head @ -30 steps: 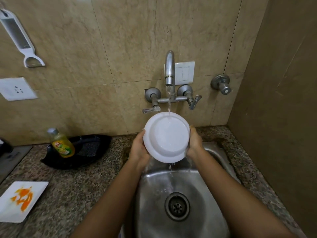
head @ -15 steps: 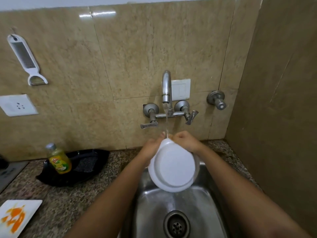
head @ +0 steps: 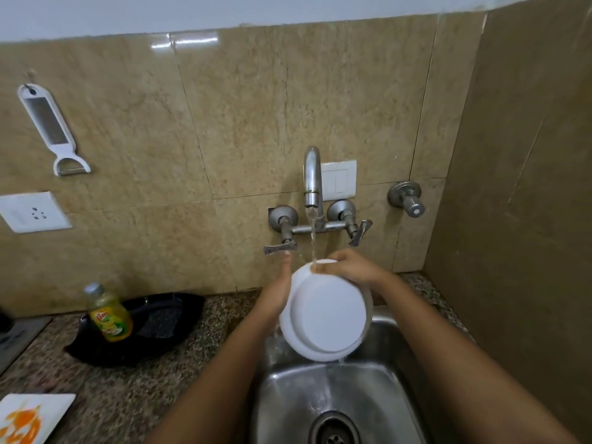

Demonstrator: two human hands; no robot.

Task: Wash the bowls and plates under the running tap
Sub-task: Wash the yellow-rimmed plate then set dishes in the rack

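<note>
- Head view, sole view.
- White bowl (head: 326,315): held over the back edge of the steel sink (head: 378,395), tilted, underside turned toward the camera, top rim directly under the stream.
- Left hand (head: 277,296): laid flat against the bowl's left side, fingers straight and pointing up; supporting, not clenched.
- Right hand (head: 347,267): curled over the bowl's top rim, grasping it, stream landing at the fingertips.
- Tap (head: 312,177): wall-mounted above the sink's back edge, running; water seen dripping from the bowl's lower rim into the basin.
- Drain (head: 334,432): at the sink's front, uncovered; no other dishes visible in the basin.
- Soiled white plate (head: 28,418): at the counter's front left corner, smeared orange, untouched.
- Black dish (head: 150,328): toward the counter's back edge, left of the sink, with a yellow soap bottle (head: 109,315) standing in or just before it; which, not determinable.
- Grater-peeler (head: 51,129) and wall socket (head: 32,213): on the tiled wall, left.
- Progress, judged: rinse of one bowl under way, outer face being wetted; cleanliness of inside not visible. Orange-smeared plate plainly left to wash; black dish possibly also. Task likely well short of complete.
</note>
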